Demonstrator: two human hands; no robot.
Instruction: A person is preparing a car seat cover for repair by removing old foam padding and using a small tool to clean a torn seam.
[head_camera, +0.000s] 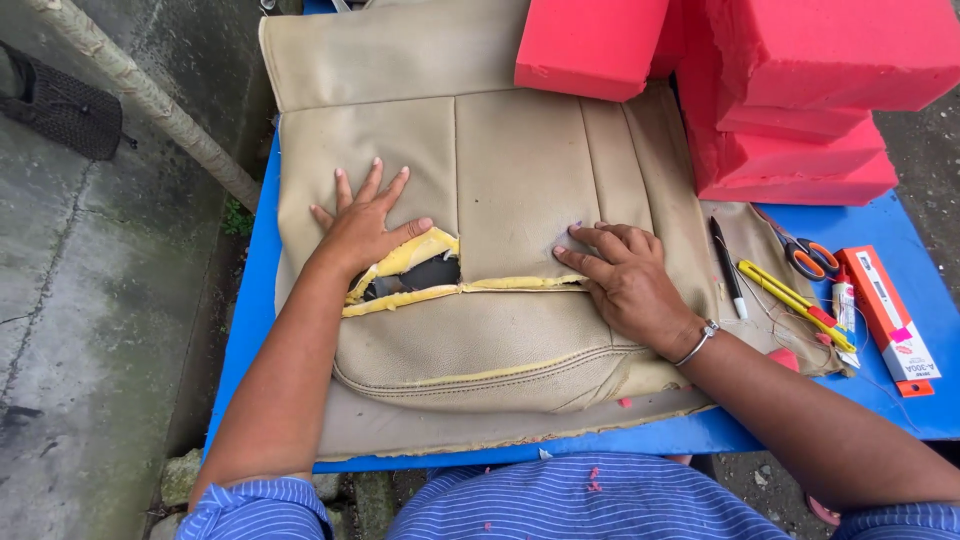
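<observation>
Long rip (455, 285) in tan seat cover (510, 170) runs sideways between my flat, empty left hand (362, 228) and right hand (628, 282).

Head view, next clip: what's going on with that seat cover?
A person presses both hands flat on a beige leather-like seat cover spread over a blue table. The left hand lies beside a torn seam with yellow foam showing; the right hand rests at the tear's other end. Red foam blocks, orange-handled scissors, a black pen and a glue tube lie to the right.
</observation>
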